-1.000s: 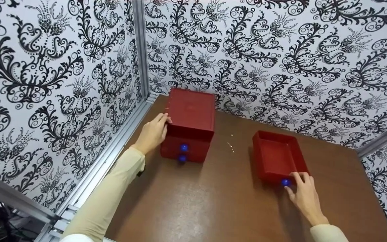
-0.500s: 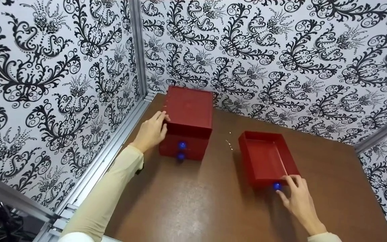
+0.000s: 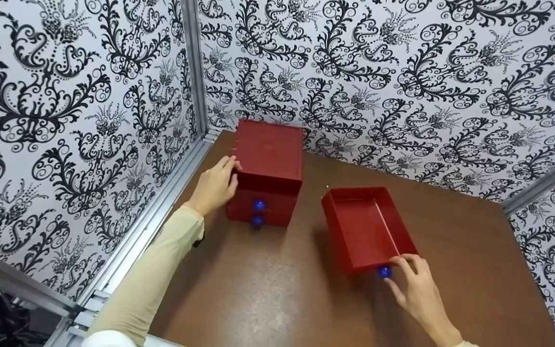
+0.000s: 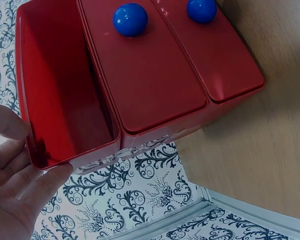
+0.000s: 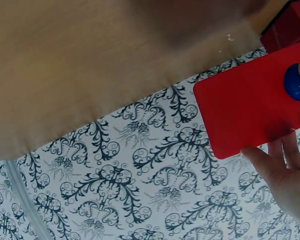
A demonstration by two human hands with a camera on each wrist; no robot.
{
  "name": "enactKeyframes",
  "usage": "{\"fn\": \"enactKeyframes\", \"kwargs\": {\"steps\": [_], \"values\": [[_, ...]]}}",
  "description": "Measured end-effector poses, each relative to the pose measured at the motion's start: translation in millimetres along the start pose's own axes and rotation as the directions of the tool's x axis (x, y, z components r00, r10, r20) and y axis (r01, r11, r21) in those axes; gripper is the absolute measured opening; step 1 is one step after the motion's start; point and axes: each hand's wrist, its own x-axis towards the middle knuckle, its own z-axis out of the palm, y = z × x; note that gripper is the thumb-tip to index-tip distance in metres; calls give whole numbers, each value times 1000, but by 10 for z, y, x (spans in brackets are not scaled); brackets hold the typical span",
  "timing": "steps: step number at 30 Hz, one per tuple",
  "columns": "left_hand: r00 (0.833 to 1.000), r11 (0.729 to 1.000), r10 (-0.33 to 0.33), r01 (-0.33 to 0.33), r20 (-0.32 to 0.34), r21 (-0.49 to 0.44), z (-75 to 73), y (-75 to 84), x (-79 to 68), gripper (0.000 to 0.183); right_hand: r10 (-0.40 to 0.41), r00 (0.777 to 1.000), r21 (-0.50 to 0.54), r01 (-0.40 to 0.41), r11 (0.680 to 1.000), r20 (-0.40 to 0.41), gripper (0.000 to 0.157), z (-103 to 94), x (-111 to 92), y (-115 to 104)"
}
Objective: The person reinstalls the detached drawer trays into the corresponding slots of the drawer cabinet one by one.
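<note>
A red drawer cabinet (image 3: pixel 270 149) stands at the back left, its top slot vacant and two drawers with blue knobs (image 3: pixel 259 205) below. My left hand (image 3: pixel 214 185) grips the cabinet's upper left front corner, fingers over the slot's edge (image 4: pixel 50 167). To the right, my right hand (image 3: pixel 417 289) holds a loose red drawer (image 3: pixel 362 231) at its front. Its fingers lie over the front rim and its thumb is at the blue knob (image 3: pixel 384 272). Nothing shows inside this drawer. In the right wrist view, the drawer's red front panel (image 5: pixel 240 110) faces the camera.
The brown table (image 3: pixel 277 299) meets patterned wall panels (image 3: pixel 364 72) at the back and left. A metal frame post (image 3: pixel 193 67) stands in the corner behind the cabinet. Small shiny specks (image 3: pixel 327 186) show on the table between cabinet and drawer.
My right hand has carried the loose drawer leftward, closer to the cabinet, and it appears slightly turned. My left hand keeps its hold on the cabinet corner; the head view has shifted slightly.
</note>
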Motion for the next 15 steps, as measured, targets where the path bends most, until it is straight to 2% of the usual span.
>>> {"fn": "enactKeyframes", "kwargs": {"steps": [4, 10, 15], "values": [[1000, 1000, -1, 1, 3, -12, -11, -9, 22, 30, -24, 1000, 15, 24, 1000, -16, 50, -2, -17, -94], [1000, 1000, -11, 11, 10, -7, 1, -22, 7, 36, -109, 993, 69, 112, 991, -49, 49, -28, -63, -223], [1000, 1000, -6, 6, 20, -18, 1, -11, 5, 32, -161, 985, 119, 168, 979, -60, 35, -77, -95, -321]]}}
